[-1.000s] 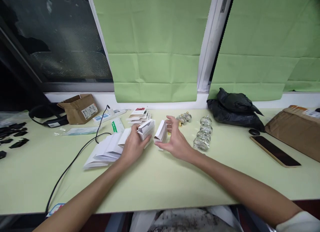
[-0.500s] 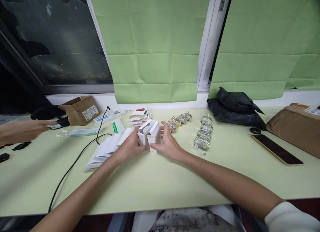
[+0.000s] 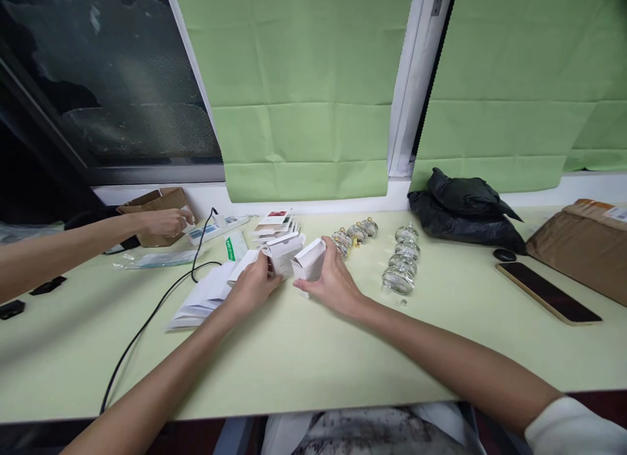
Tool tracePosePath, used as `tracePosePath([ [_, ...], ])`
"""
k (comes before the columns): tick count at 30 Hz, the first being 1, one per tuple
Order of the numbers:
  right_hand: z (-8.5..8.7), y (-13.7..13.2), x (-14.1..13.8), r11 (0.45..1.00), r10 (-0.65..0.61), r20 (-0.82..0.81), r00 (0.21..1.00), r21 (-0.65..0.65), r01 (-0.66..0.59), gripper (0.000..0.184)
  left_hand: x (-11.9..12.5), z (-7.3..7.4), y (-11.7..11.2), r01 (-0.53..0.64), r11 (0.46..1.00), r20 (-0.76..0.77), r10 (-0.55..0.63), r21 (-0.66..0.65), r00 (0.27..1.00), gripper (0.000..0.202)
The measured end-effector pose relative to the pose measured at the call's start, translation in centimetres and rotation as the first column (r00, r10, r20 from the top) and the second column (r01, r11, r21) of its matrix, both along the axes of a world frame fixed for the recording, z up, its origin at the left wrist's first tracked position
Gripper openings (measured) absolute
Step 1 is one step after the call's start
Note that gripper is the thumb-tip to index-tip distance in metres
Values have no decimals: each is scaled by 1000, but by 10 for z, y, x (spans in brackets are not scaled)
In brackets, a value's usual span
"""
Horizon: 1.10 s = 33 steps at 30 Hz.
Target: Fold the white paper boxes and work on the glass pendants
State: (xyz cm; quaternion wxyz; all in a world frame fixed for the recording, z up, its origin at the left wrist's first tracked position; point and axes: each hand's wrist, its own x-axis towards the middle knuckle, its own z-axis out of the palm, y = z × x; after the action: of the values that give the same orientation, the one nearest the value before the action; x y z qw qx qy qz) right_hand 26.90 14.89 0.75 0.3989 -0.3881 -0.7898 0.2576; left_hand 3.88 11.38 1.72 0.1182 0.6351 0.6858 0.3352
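Observation:
My right hand (image 3: 332, 282) grips a small white carton (image 3: 308, 262) from its right side, thumb below and fingers over the top. Just left of it, my left hand (image 3: 253, 286) closes on a second white carton (image 3: 284, 254) with an open flap. Both cartons sit low over the pale green table (image 3: 294, 357), close together. A fanned row of flat white carton blanks (image 3: 206, 295) lies under and left of my left hand. Behind the cartons is a stack of printed cards (image 3: 275, 223).
Clear glass ornaments lie in a row (image 3: 355, 234) and a column (image 3: 400, 262) to the right. A black bag (image 3: 465, 210), a phone (image 3: 548, 293) and brown parcel (image 3: 582, 246) are further right. Another person's hand (image 3: 164, 221) reaches a cardboard box (image 3: 157, 203) at left. A black cable (image 3: 147, 318) crosses the table.
The two cartons came together, then the right one tilted slightly away. Another person's arm entered from the left and reached across to the cardboard box.

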Motion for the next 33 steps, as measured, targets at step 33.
tracePosePath([
  [33, -10, -12, 23, 962, 75, -146, 986, -249, -110, 124, 23, -13, -4, -44, 999, 76, 46, -30, 996, 54],
])
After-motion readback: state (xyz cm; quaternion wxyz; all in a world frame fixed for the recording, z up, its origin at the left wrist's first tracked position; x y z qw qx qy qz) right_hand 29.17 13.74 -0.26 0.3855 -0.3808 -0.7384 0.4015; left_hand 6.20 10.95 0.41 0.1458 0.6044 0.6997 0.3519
